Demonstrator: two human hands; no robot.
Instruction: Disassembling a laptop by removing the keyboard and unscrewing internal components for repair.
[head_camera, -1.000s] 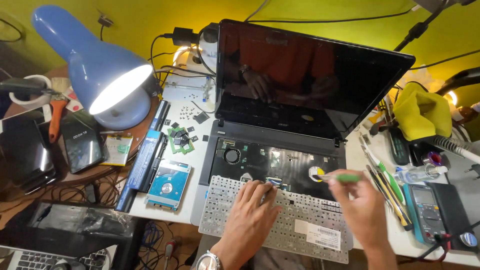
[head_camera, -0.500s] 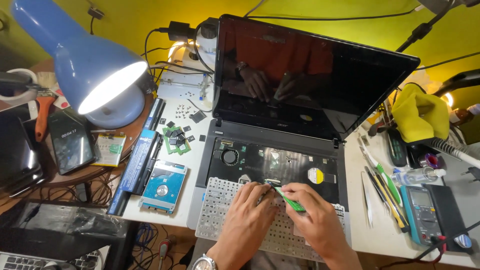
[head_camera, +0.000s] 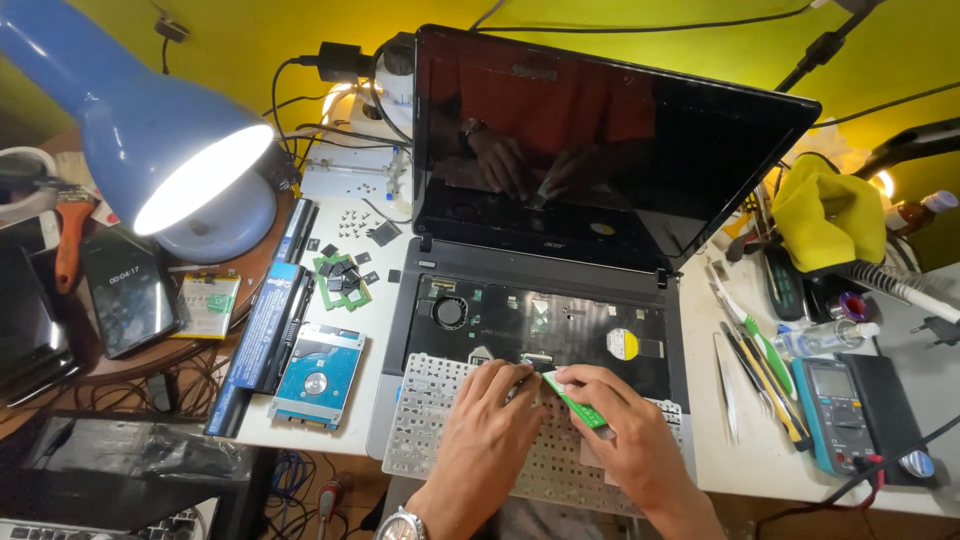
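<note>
Far left, the blue lamp (head_camera: 150, 150) glares over the worktop's (head_camera: 750, 470) left edge, a phone (head_camera: 128, 292) lying dark beside it. Next along, a long black battery (head_camera: 262, 330), then a blue hard drive (head_camera: 318, 375) near the front edge. Now the opened laptop (head_camera: 560, 250), its loose keyboard (head_camera: 440, 420) flipped face down along the front edge. The left hand (head_camera: 490, 435) presses flat on it, fingers together. Just beside, touching it, the right hand (head_camera: 620, 435) pinches a green tool (head_camera: 575, 398), tip at the keyboard's upper edge. Far right, a multimeter (head_camera: 838, 410) sits near the front right corner.
</note>
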